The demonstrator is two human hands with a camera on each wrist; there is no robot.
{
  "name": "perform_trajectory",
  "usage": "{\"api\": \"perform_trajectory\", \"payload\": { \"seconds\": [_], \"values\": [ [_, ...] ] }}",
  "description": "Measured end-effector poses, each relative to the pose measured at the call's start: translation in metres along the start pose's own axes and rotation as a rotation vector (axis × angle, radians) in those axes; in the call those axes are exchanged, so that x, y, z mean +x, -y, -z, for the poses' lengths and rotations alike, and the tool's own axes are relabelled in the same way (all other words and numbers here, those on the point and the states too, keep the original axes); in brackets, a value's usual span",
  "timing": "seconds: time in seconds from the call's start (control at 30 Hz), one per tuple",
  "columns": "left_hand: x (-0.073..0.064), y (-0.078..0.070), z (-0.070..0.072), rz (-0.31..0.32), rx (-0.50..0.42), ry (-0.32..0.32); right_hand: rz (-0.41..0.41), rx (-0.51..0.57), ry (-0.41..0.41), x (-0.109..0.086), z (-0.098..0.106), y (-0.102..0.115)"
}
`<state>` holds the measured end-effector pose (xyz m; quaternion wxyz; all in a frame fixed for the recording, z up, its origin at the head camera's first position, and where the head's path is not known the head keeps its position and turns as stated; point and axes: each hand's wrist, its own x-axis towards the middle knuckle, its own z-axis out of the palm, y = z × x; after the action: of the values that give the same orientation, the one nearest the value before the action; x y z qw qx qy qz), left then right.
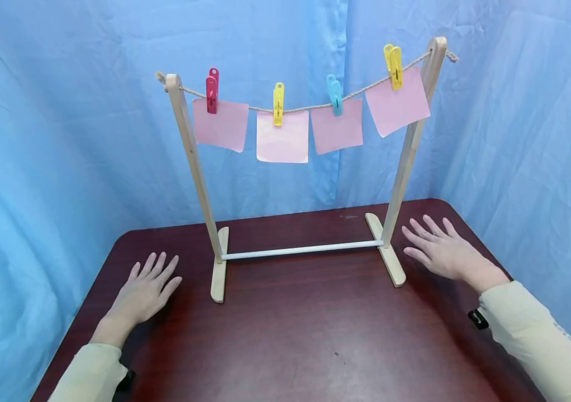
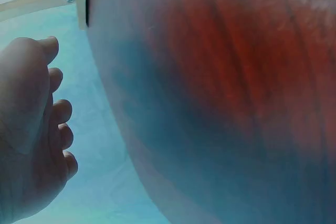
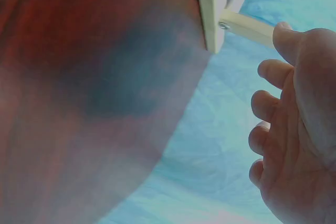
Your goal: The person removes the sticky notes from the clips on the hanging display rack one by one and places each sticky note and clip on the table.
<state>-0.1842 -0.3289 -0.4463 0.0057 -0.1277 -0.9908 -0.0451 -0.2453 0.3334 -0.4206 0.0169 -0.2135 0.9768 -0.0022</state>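
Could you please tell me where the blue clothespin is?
In the head view, the blue clothespin grips the rope right of centre, between the two yellow clothespins.

I counted four square pink paper sheets, one red plastic clothespin, two yellow clothespins, one light-blue clothespin. Saw one twisted beige rope, two wooden posts, two flat wooden feet, one white rod, one reddish-brown table. Had one bare left hand, one right hand.

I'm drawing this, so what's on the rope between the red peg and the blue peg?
The head view shows a yellow peg there, clipping a pink paper to the rope.
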Motion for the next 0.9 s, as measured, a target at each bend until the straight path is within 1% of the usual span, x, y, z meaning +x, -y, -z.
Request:
{"api": "perform_trajectory", "payload": {
  "seconds": [0.13, 0.27, 0.33, 0.43, 0.53, 0.63, 0.7, 0.77, 0.83, 0.9],
  "values": [
    [0.0, -0.003, 0.015, -0.008, 0.017, 0.011, 0.011, -0.023, 0.004, -0.001, 0.018, 0.004],
    [-0.001, -0.007, 0.037, -0.024, 0.019, 0.026, 0.038, -0.052, -0.005, -0.004, 0.046, 0.011],
    [-0.001, -0.01, 0.051, -0.038, 0.004, 0.031, 0.054, -0.078, -0.023, -0.005, 0.062, 0.014],
    [0.001, -0.017, 0.075, -0.055, -0.033, 0.055, 0.08, -0.134, -0.049, -0.006, 0.087, 0.021],
    [0.003, -0.029, 0.099, -0.066, -0.07, 0.089, 0.119, -0.193, -0.07, -0.006, 0.11, 0.03],
    [0.006, -0.04, 0.119, -0.086, -0.092, 0.12, 0.151, -0.229, -0.072, -0.008, 0.13, 0.039],
    [0.007, -0.047, 0.13, -0.099, -0.13, 0.154, 0.157, -0.222, -0.066, -0.009, 0.139, 0.045],
    [0.008, -0.054, 0.139, -0.113, -0.176, 0.206, 0.156, -0.205, -0.05, -0.011, 0.147, 0.05],
    [0.008, -0.061, 0.148, -0.108, -0.223, 0.275, 0.159, -0.175, -0.037, -0.013, 0.154, 0.055],
    [0.009, -0.066, 0.155, -0.098, -0.267, 0.341, 0.174, -0.109, -0.015, -0.016, 0.159, 0.06]
  ]
}}
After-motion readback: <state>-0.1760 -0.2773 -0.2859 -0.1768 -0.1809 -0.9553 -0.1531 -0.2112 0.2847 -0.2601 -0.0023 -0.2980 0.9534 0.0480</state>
